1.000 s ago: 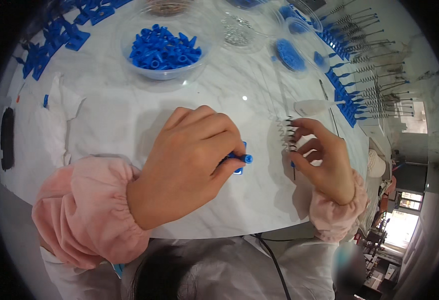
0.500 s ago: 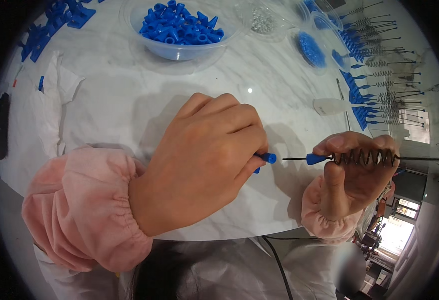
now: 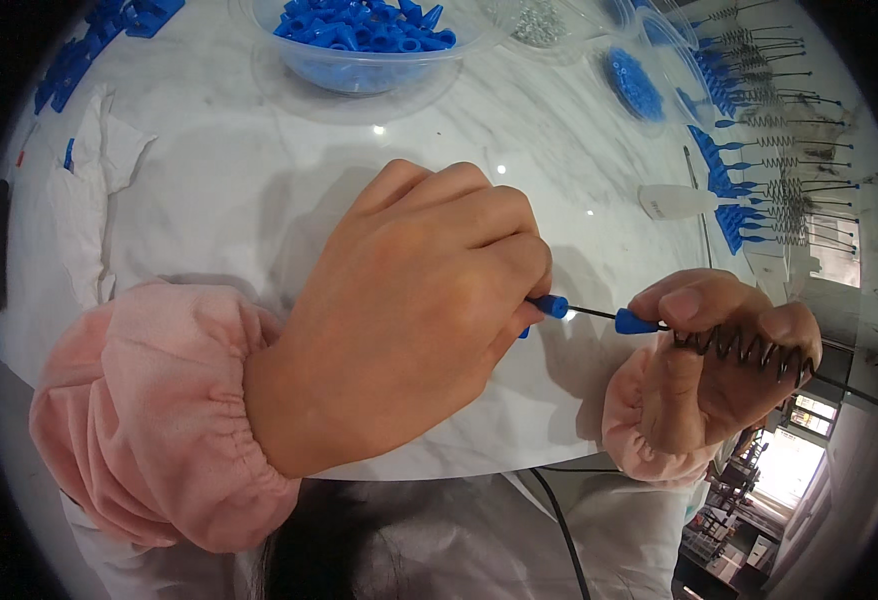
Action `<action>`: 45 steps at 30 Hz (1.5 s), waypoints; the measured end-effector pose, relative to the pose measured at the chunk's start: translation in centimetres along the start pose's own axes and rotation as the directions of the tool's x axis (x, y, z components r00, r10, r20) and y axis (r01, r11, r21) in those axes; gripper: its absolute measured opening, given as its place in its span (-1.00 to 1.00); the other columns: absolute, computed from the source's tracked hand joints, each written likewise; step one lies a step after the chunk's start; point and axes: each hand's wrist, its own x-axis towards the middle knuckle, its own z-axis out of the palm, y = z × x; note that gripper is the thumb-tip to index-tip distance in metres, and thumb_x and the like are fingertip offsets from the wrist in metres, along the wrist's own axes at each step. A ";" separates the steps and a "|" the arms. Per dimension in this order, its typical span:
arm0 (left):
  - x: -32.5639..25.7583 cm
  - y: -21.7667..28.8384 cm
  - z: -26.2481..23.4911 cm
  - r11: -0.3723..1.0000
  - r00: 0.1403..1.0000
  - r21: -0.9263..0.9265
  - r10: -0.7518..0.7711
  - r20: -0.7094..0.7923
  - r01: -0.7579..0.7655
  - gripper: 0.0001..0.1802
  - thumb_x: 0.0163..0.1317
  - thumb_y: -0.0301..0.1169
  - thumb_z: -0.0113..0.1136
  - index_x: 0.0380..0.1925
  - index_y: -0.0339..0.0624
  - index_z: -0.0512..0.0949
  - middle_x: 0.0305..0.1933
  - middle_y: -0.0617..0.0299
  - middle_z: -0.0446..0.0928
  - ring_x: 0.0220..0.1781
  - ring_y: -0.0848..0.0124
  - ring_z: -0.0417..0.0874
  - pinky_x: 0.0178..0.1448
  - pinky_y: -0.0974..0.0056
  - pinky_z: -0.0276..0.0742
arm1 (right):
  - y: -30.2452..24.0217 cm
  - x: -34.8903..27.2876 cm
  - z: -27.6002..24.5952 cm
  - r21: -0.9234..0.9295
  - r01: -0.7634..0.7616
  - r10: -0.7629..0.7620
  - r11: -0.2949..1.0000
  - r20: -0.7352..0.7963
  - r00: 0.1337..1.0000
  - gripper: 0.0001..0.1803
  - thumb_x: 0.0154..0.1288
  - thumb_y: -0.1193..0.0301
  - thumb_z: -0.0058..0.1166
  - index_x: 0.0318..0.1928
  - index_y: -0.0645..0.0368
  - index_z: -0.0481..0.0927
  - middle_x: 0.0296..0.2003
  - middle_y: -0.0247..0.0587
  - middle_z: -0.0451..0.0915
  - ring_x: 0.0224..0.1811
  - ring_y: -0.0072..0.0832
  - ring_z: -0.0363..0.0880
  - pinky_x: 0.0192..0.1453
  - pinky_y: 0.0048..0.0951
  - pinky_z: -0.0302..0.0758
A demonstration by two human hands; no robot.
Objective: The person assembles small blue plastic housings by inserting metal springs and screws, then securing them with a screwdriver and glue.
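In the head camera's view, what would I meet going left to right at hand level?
White tissue → left hand → blue tube → thin dark rod → blue cone → dark coil in the right hand.

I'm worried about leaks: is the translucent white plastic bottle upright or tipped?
Tipped: the translucent white plastic bottle lies sideways on the white marbled tabletop, nozzle pointing right.

Your tabletop [image 3: 229,170] is bright, edges fisheye-bent
Glare dots it; your left hand [image 3: 409,300] casts soft shadow; a window [image 3: 795,462] burns white.

Spring [image 3: 744,350] dk metal; cone [image 3: 636,321] smooth plast.; tabletop [image 3: 224,185] glossy; L sleeve [image 3: 159,400] matt cloth.
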 end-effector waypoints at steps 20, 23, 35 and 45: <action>0.1 0.1 -0.1 0.999 1.000 0.036 0.017 0.002 -0.017 -0.72 -0.18 -0.59 0.43 -0.43 -0.10 0.57 -0.28 0.31 0.56 -0.18 0.29 0.56 -0.04 0.21 0.32 | 0.2 0.1 0.0 -0.016 0.064 -0.063 0.998 0.055 0.996 -0.44 0.21 0.59 -0.02 0.22 0.20 0.15 -0.26 0.01 0.55 -0.33 -0.28 0.55 -0.27 -0.39 0.57; 0.0 0.0 0.0 1.000 1.000 0.028 0.011 -0.001 -0.011 -0.72 -0.18 -0.59 0.44 -0.43 -0.10 0.57 -0.28 0.31 0.56 -0.18 0.29 0.56 -0.04 0.21 0.32 | 0.0 0.0 0.2 -0.034 0.027 -0.026 0.999 0.036 0.999 -0.44 0.20 0.60 -0.02 0.21 0.19 0.15 -0.27 0.00 0.55 -0.34 -0.29 0.54 -0.28 -0.40 0.57; 0.0 -0.1 0.0 1.000 1.000 0.011 0.017 -0.018 -0.017 -0.73 -0.18 -0.60 0.43 -0.44 -0.12 0.56 -0.32 0.32 0.55 -0.22 0.30 0.56 -0.07 0.22 0.32 | 0.3 0.5 -0.8 -0.040 0.126 -0.115 0.991 0.201 0.973 -0.43 0.22 0.60 -0.07 0.24 0.20 0.12 -0.23 0.02 0.53 -0.37 -0.31 0.53 -0.28 -0.43 0.54; 0.1 -0.3 0.3 0.998 0.999 0.043 0.043 -0.019 -0.042 -0.73 -0.18 -0.59 0.42 -0.45 -0.12 0.56 -0.34 0.33 0.54 -0.24 0.30 0.54 -0.12 0.21 0.32 | 0.2 0.4 -0.5 -0.039 0.126 -0.117 0.991 0.183 0.976 -0.39 0.21 0.61 -0.11 0.26 0.25 0.03 -0.22 0.04 0.49 -0.36 -0.31 0.52 -0.22 -0.36 0.54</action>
